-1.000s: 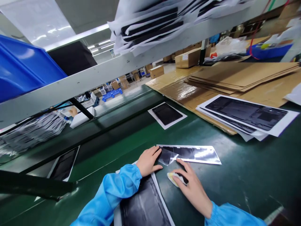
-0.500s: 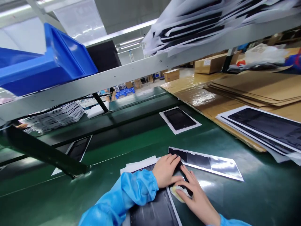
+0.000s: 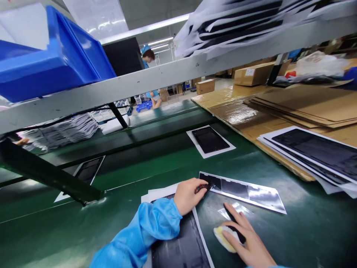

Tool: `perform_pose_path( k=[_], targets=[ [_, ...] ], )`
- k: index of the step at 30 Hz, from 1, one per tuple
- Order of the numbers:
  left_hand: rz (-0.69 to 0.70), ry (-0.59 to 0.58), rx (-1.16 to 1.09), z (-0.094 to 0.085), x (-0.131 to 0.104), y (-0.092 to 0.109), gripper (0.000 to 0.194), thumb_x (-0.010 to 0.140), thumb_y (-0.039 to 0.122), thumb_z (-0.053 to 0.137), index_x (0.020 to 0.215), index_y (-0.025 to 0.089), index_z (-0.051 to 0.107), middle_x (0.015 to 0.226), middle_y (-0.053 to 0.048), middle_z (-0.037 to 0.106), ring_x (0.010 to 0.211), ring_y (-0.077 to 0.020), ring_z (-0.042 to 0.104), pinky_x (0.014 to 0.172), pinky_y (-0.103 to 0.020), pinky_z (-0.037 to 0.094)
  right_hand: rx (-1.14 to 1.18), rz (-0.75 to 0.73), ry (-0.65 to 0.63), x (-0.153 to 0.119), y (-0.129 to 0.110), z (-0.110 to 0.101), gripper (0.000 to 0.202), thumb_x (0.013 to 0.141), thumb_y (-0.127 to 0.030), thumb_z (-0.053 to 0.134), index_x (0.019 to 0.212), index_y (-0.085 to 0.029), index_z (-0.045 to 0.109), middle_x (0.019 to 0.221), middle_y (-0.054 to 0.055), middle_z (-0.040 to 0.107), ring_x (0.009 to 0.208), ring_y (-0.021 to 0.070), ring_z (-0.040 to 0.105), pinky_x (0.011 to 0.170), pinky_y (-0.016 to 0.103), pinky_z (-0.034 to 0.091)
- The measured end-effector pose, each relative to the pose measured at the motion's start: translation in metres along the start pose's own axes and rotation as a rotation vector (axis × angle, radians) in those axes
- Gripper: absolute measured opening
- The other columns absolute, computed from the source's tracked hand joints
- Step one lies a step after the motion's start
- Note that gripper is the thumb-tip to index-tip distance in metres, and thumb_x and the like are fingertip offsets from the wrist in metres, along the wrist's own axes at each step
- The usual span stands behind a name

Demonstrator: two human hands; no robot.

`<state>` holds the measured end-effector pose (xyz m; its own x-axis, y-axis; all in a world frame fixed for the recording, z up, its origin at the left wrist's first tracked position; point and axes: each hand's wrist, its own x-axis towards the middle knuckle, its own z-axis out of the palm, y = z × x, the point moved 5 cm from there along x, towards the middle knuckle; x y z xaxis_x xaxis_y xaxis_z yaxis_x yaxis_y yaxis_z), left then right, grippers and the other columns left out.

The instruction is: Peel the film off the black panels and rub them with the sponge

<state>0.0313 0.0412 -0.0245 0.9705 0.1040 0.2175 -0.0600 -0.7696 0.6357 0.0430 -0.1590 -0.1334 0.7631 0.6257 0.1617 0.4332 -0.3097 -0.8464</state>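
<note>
My left hand (image 3: 188, 195) is closed, with thumb and forefinger pinching a small dark piece (image 3: 205, 187) whose kind I cannot make out. Its wrist rests over a dark rectangular panel (image 3: 181, 243) with a white border, lying on white sheets. To its right, my right hand (image 3: 247, 236) holds a yellow-and-white pad (image 3: 223, 238) between thumb and fingers. Something black shows under those fingers, beside a small clear film (image 3: 237, 209) on the green bench. Beyond both hands lies a long strip (image 3: 248, 191) with dark and shiny sections.
Another dark panel (image 3: 210, 139) lies further back on the green bench (image 3: 134, 219). Panels are stacked (image 3: 315, 149) at right on cardboard (image 3: 315, 104). Overhead, a grey shelf beam (image 3: 156, 74) carries a blue bin (image 3: 55, 56) and sheets (image 3: 237, 29). A co-worker (image 3: 147, 56) stands beyond.
My hands have moved apart. The right hand slid right and nearer with the pad, uncovering the clear film; the left hand now pinches the dark piece. A co-worker has come into view.
</note>
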Motion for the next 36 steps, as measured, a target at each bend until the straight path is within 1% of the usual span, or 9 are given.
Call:
perform_pose_path(
  k=[4, 8, 12, 15, 19, 22, 26, 32, 36],
  targets=[
    [-0.129, 0.108, -0.312, -0.031, -0.003, -0.009, 0.02, 0.08, 0.014, 0.062, 0.098, 0.016, 0.07, 0.078, -0.001, 0.068, 0.067, -0.0129, 0.061, 0.063, -0.019, 0.049, -0.061, 0.061, 0.067, -0.018, 0.024, -0.03, 0.038, 0.085, -0.06, 0.052, 0.087, -0.03, 0.076, 0.139, 0.005, 0.047, 0.128, 0.0377, 0.04, 0.111, 0.064, 0.01],
    [0.019, 0.229, -0.207, -0.053, -0.021, 0.003, 0.015, 0.087, 0.016, 0.058, 0.098, 0.017, 0.069, 0.076, -0.001, 0.066, 0.062, -0.0115, 0.058, 0.057, -0.019, 0.046, 0.027, 0.159, 0.192, -0.018, -0.001, -0.048, 0.034, 0.082, -0.06, 0.059, 0.087, -0.031, 0.076, 0.135, 0.005, 0.051, 0.128, 0.0384, 0.04, 0.113, 0.058, 0.008],
    [0.368, 0.295, 0.162, -0.047, -0.049, 0.035, 0.018, 0.096, 0.018, 0.05, 0.107, 0.017, 0.064, 0.085, -0.004, 0.067, 0.073, -0.015, 0.061, 0.067, -0.024, 0.049, 0.687, 0.105, 0.019, -0.003, -0.061, -0.008, 0.027, 0.082, -0.053, 0.067, 0.086, -0.028, 0.075, 0.141, 0.008, 0.045, 0.128, 0.0376, 0.041, 0.105, 0.051, 0.037],
    [0.46, 0.216, 0.33, -0.033, -0.063, 0.046, 0.023, 0.1, 0.023, 0.043, 0.113, 0.016, 0.061, 0.093, -0.006, 0.067, 0.075, -0.0171, 0.06, 0.063, -0.026, 0.05, 0.957, 0.168, 0.055, 0.007, -0.083, 0.022, 0.027, 0.078, -0.053, 0.073, 0.085, -0.026, 0.075, 0.129, 0.011, 0.057, 0.117, 0.0361, 0.052, 0.097, 0.043, 0.047],
    [0.398, 0.09, 0.347, -0.033, -0.075, 0.037, 0.031, 0.102, 0.031, 0.036, 0.116, 0.016, 0.06, 0.108, -0.011, 0.065, 0.088, -0.0202, 0.062, 0.07, -0.031, 0.054, 0.973, 0.247, 0.104, 0.02, -0.089, 0.034, 0.034, 0.076, -0.055, 0.075, 0.09, -0.023, 0.075, 0.106, 0.012, 0.065, 0.102, 0.0337, 0.059, 0.09, 0.039, 0.051],
    [0.346, 0.172, 0.258, -0.048, -0.084, 0.022, 0.024, 0.101, 0.025, 0.04, 0.106, 0.018, 0.063, 0.098, -0.006, 0.067, 0.084, -0.0164, 0.062, 0.073, -0.027, 0.052, 0.839, 0.265, 0.019, 0.03, -0.093, 0.03, 0.035, 0.078, -0.055, 0.073, 0.09, -0.022, 0.075, 0.098, 0.011, 0.067, 0.099, 0.0339, 0.06, 0.095, 0.042, 0.047],
    [0.204, 0.322, 0.297, -0.066, -0.091, 0.004, 0.023, 0.101, 0.032, 0.045, 0.103, 0.017, 0.062, 0.092, -0.006, 0.066, 0.084, -0.0185, 0.062, 0.069, -0.028, 0.05, 0.529, 0.118, -0.089, 0.042, -0.108, 0.026, 0.037, 0.081, -0.057, 0.067, 0.084, -0.021, 0.076, 0.114, 0.014, 0.064, 0.112, 0.0382, 0.054, 0.102, 0.049, 0.04],
    [0.128, 0.209, 0.173, -0.072, -0.092, -0.009, 0.026, 0.101, 0.03, 0.044, 0.092, 0.021, 0.066, 0.082, -0.001, 0.068, 0.075, -0.0143, 0.063, 0.069, -0.023, 0.049, 0.408, 0.024, -0.222, 0.049, -0.114, 0.027, 0.032, 0.087, -0.051, 0.062, 0.091, -0.023, 0.075, 0.128, 0.013, 0.056, 0.118, 0.0362, 0.051, 0.106, 0.051, 0.035],
    [-0.067, 0.284, 0.085, -0.089, -0.093, -0.036, 0.019, 0.095, 0.026, 0.052, 0.089, 0.02, 0.069, 0.079, -0.001, 0.068, 0.066, -0.0123, 0.061, 0.065, -0.021, 0.048, 0.487, 0.112, -0.002, 0.052, -0.09, 0.021, 0.034, 0.086, -0.053, 0.065, 0.095, -0.022, 0.074, 0.131, 0.012, 0.053, 0.119, 0.0337, 0.049, 0.104, 0.044, 0.039]
  ],
)
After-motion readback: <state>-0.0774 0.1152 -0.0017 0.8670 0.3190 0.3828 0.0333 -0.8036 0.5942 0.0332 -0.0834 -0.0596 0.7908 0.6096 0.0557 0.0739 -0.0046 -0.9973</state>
